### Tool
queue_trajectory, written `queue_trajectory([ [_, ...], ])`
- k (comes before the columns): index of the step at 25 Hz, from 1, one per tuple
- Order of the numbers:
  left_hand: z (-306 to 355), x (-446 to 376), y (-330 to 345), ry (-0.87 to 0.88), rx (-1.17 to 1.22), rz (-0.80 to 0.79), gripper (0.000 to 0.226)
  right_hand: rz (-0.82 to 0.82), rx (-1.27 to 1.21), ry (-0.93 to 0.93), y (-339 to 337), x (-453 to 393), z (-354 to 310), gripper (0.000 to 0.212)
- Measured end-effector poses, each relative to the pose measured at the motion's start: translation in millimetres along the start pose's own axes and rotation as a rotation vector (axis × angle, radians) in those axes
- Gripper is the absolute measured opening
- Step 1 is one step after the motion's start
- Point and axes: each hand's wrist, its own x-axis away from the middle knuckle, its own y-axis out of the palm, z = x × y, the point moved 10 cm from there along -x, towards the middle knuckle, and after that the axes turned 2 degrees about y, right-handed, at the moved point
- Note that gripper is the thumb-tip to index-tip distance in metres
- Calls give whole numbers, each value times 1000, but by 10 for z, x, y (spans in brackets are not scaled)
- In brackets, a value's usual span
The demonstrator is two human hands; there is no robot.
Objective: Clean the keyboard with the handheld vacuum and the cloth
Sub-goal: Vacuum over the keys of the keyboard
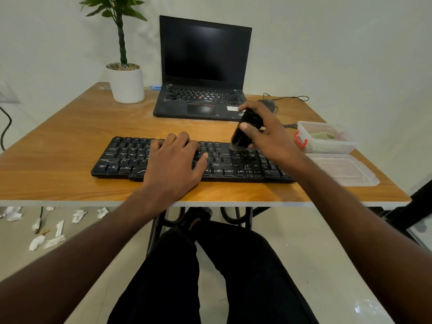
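Observation:
A black keyboard [121, 160] lies near the front edge of the wooden table [70, 136]. My left hand [174, 160] rests flat on its middle keys, fingers spread. My right hand [266, 132] grips a black handheld vacuum [246, 130], tilted, with its brush end touching the keys on the keyboard's right part. A greenish cloth [321, 136] lies inside a clear plastic box [327, 147] to the right of the keyboard.
An open black laptop [203, 66] stands behind the keyboard, with a mouse [268, 104] and cable beside it. A white plant pot [127, 84] sits back left. The box's lid [343, 169] lies front right. Paper scraps [46, 225] litter the floor on the left.

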Motion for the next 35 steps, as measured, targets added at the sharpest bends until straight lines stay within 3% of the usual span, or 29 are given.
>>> queue_trajectory([
  [2, -2, 4, -3, -4, 1, -1, 42, -47, 149, -36, 42, -31, -44, 34],
  [5, 0, 2, -9, -7, 3, -1, 42, 81, 525, -106, -96, -56, -132, 38],
  [6, -1, 3, -6, -9, 5, -2, 42, 104, 540, -143, -98, -39, -160, 38],
  [10, -17, 1, -11, -15, -1, 5, 46, -61, 313, -169, 87, 47, -120, 35],
  [14, -6, 5, -1, -12, -14, 2, 45, 159, 596, -93, -379, -10, -41, 37],
  [15, -10, 5, -2, -11, -13, 4, 43, 200, 582, -79, -461, 14, 0, 37],
  [18, -19, -10, -10, -14, -15, 2, 41, 200, 212, 9, -603, 76, 209, 33],
  [19, -20, -6, -11, -17, -15, 1, 41, 191, 213, 10, -630, 92, 223, 33],
  [23, -2, -2, -1, -22, -18, 0, 41, 272, 716, -16, -775, 100, 204, 36],
  [24, -6, -3, -5, -22, -18, -3, 41, 294, 744, -21, -775, 115, 186, 36],
  [26, -9, 0, -25, -20, -21, 4, 41, 266, 610, -44, -682, 111, 157, 35],
  [29, -5, 0, -6, -14, -24, 17, 41, 175, 197, 13, -560, 101, 153, 32],
  [30, -5, -2, -1, -12, -27, 17, 43, 167, 191, 11, -554, 112, 153, 32],
  [33, -17, 3, -8, -14, -39, 19, 49, 205, 642, -43, -591, 110, 123, 36],
  [35, -1, -4, -5, -13, -30, 19, 44, 255, 785, -20, -696, 102, 126, 37],
])
